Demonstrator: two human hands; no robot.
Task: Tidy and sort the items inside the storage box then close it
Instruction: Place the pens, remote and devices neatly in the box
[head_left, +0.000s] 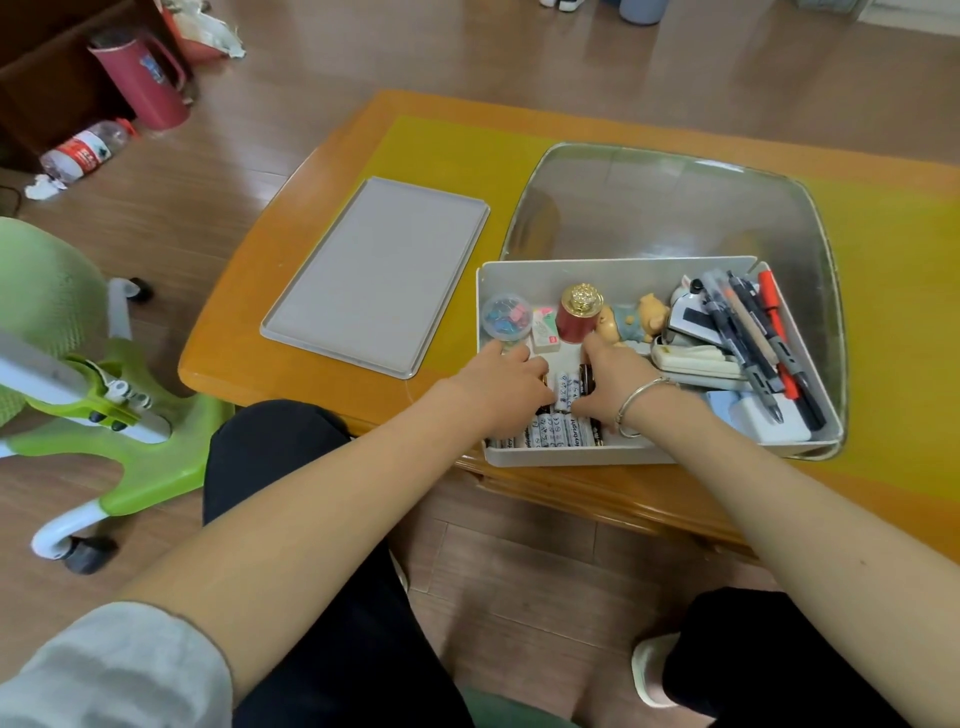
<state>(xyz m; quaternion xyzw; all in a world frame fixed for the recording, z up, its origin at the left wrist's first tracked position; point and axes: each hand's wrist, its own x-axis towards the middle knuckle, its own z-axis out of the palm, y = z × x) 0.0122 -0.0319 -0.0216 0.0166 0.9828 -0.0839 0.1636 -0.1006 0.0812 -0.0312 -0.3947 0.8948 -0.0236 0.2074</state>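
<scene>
Home living rm: wood floor, coffee table (270, 358), kid's green chair (130, 431)

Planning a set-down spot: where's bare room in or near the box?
Free: inside the flat grey lid left of the white storage box, and the glass tabletop inset behind it. Crowded: pens at right, batteries under both hands.

1. "eybright" in black letters along a white battery (570, 431) at the near wall of the storage box (613, 267); first letter cut off.
2. "CE"-like marks on neighbouring white batteries (563, 389); too small to confirm.
3. Red label on the plastic bottle (85, 150) lying on the floor; print unreadable.
</scene>
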